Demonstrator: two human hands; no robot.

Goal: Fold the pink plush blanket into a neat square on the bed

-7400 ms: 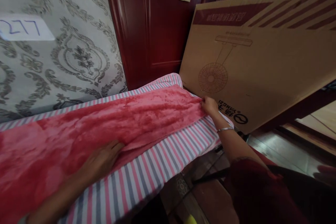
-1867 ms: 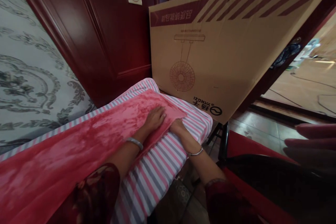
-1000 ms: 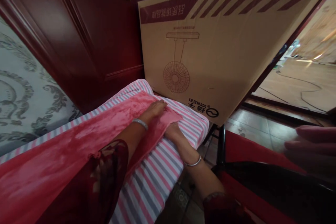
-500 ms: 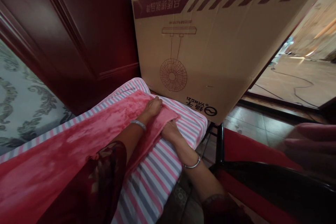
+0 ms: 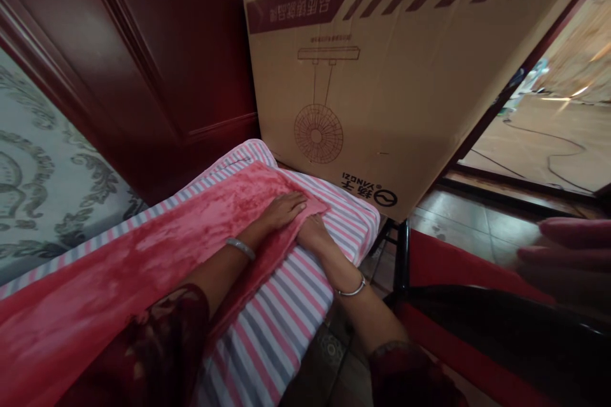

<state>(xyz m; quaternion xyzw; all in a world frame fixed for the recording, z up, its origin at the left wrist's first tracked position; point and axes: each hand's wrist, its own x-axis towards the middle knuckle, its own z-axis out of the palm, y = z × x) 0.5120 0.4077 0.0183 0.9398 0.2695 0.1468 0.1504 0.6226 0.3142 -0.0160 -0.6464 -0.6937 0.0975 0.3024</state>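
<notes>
Left hand (image 5: 282, 211) flatter than 0.5 s ago, fingers spread on pink blanket (image 5: 157, 248); right hand (image 5: 311, 235) fingers hidden under its edge.

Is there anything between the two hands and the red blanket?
Nothing visible. The left hand lies flat on the red blanket; the right hand touches its near corner, fingertips hidden under the edge.

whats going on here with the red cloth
A person is working a red plush cloth laid along a padded board with a striped cover. The left hand lies flat on top of the cloth near its end, while the right hand is tucked at the cloth's edge, fingers hidden beneath it. A large cardboard box stands just past the board's end.
</notes>
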